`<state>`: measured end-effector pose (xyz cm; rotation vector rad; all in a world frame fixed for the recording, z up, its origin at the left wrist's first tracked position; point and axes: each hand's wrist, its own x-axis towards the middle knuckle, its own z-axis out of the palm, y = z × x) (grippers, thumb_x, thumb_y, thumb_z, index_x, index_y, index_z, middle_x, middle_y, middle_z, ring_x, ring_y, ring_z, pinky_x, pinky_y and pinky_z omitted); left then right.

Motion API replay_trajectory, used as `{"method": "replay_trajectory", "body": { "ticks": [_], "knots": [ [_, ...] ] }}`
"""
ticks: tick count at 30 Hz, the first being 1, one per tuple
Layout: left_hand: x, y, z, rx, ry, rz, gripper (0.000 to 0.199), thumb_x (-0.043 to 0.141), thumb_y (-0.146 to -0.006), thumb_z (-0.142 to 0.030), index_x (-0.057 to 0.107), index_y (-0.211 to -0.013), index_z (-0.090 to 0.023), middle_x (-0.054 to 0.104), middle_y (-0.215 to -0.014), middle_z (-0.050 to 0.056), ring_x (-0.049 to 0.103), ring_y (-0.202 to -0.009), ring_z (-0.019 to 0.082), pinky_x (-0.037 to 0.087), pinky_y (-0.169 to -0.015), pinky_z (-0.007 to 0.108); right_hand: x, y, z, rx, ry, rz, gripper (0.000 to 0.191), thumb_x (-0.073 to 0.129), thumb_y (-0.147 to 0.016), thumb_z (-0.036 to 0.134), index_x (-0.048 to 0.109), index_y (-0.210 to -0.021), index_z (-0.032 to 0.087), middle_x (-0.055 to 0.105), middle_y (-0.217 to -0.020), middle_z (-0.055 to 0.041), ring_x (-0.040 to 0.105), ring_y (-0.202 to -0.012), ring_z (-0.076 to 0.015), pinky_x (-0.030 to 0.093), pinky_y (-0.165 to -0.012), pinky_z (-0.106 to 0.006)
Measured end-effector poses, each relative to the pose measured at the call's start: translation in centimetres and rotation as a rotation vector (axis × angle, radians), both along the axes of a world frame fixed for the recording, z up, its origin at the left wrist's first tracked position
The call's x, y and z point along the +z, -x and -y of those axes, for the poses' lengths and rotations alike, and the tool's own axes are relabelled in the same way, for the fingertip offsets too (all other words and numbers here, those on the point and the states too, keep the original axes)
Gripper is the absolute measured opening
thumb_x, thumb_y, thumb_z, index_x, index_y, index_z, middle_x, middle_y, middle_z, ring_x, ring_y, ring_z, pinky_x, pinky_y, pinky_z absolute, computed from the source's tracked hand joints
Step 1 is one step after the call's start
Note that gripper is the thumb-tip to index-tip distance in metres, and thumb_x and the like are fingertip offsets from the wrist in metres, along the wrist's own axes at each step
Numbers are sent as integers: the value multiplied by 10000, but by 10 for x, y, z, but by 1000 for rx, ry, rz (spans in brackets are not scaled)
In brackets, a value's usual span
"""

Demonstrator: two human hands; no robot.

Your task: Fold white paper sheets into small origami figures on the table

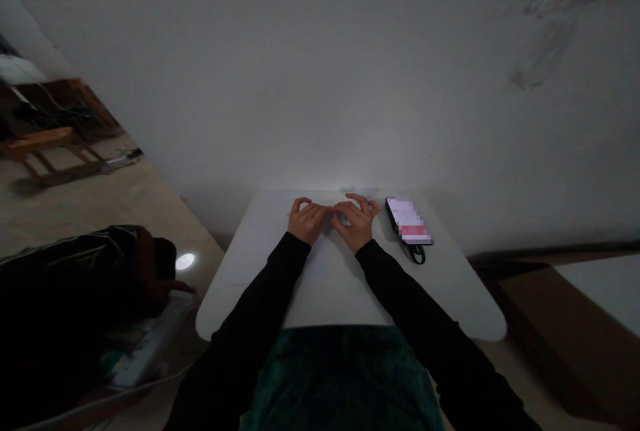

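Over the far part of a white table [350, 297], my left hand [306, 221] and my right hand [356, 223] meet at the fingertips. Each hand is pinched, and whatever lies between the fingers is too small to make out. Some fingers of my right hand are raised. Beneath and beside my left hand lies a pale sheet of paper [260, 244]. A phone [407, 221] with a lit screen and a black strap rests to the right of my right hand.
The table's far edge meets a grey wall [320, 84]. At the lower left, a person in dark clothing [65, 311] is beside a white power strip [150, 341]. A wooden stool [47, 144] stands farther back. To the right is a brown box [565, 331].
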<state>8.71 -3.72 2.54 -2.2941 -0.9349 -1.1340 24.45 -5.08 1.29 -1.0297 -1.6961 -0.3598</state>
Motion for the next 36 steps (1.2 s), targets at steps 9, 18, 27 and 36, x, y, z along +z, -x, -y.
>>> {"method": "replay_trajectory", "body": {
  "ticks": [9, 18, 27, 36],
  "knots": [
    [5, 15, -7, 31, -60, 45, 191, 514, -886, -154, 666, -871, -269, 727, -803, -11, 642, -911, 165, 333, -889, 414, 1, -13, -8, -63, 8, -102, 60, 604, -769, 206, 623, -716, 227, 682, -734, 15, 565, -1042, -256, 177, -929, -444],
    [5, 31, -15, 116, -85, 122, 175, 527, -883, -184, 676, -869, -277, 726, -775, 5, 639, -847, 179, 359, -845, 420, 8, -28, -13, -229, -14, -203, 101, 512, -810, 193, 611, -794, 209, 672, -823, -43, 574, -915, -240, 289, -853, -409],
    [1, 10, -6, 41, -68, 42, 155, 510, -899, -202, 655, -926, -252, 732, -845, 7, 643, -848, 162, 368, -823, 387, -1, -1, -4, 4, -4, 149, 157, 502, -916, 216, 653, -958, 225, 714, -943, -34, 581, -1053, -206, 224, -929, -393],
    [4, 2, 2, 6, -42, 94, 104, 555, -838, -217, 655, -862, -234, 728, -825, 11, 651, -853, 181, 358, -867, 414, 2, -2, -1, 38, -10, 156, 178, 516, -900, 169, 675, -902, 250, 723, -891, -5, 568, -1077, -212, 197, -929, -411]
  ]
}}
